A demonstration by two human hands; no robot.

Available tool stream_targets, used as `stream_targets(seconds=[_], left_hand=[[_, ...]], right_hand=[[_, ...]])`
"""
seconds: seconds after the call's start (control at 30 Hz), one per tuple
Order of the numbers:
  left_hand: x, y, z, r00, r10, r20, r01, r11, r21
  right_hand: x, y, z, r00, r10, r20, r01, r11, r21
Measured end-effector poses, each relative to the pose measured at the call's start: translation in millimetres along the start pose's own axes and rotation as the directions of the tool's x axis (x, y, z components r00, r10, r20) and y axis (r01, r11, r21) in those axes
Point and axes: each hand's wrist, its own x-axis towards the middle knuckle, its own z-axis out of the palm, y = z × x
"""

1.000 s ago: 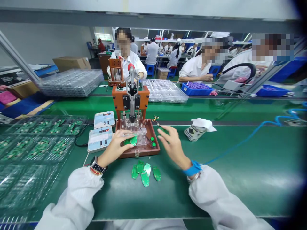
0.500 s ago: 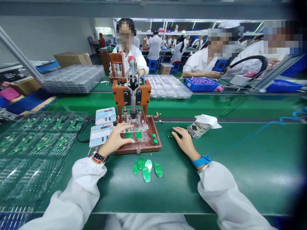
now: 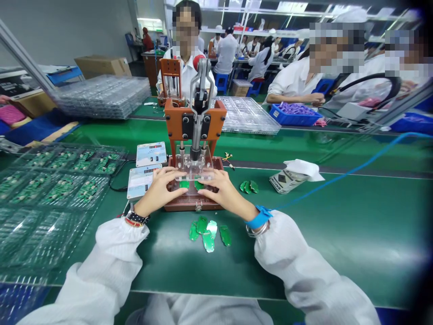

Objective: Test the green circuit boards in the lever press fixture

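An orange press fixture (image 3: 214,118) with a metal toggle lever stands on a brown base (image 3: 169,206). Two green boards lie in its clear plastic plate, one of them (image 3: 184,184) near my left thumb. My left hand (image 3: 158,192) rests at the plate's left side, thumb and fingers apart. At the right side is my right hand (image 3: 225,192), also spread, its fingers over the plate's edge and partly covering the other board. In front of the base lies a loose pile of green boards (image 3: 209,241), with a single board (image 3: 225,235) beside it.
Several green boards (image 3: 249,187) lie right of the fixture, near a wrapped container (image 3: 286,179). Two display boxes (image 3: 151,154) stand left. Clear trays of assembled boards (image 3: 62,189) cover the left side. Blue cord crosses the right. Co-workers sit beyond the green belt (image 3: 304,146).
My right hand has left the small boards on the right and moved left to the fixture. My left hand stays at the plate. The camera view has shifted slightly.
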Motion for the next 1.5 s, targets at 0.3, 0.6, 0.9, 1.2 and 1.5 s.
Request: stream_targets(seconds=[0.3,0.6,0.9,1.2,1.5], left_hand=[[-2,4,-1.1,0.999,0.033,0.024,-0.035,0.998,0.051],[-3,-3,-1.5,0.997,0.074,0.028,-0.07,0.992,-0.103],[14,-49,-43.4,0.967,-0.121,-0.224,0.108,0.992,-0.069],[23,-100,-59.0,0.938,-0.182,0.294,0.117,0.967,0.226],[18,-93,-53.5,0.961,-0.038,0.275,-0.021,0.978,0.209]], right_hand=[[2,-6,-21,0.995,0.03,0.093,-0.015,0.988,-0.156],[5,-14,-26,0.992,0.032,0.12,-0.006,0.978,-0.208],[149,-9,-127,0.875,0.271,-0.402,-0.11,0.918,0.38],[151,-133,-124,0.685,-0.254,-0.683,0.354,0.935,0.007],[53,-96,-44,0.755,-0.35,-0.555,0.399,0.916,-0.035]])
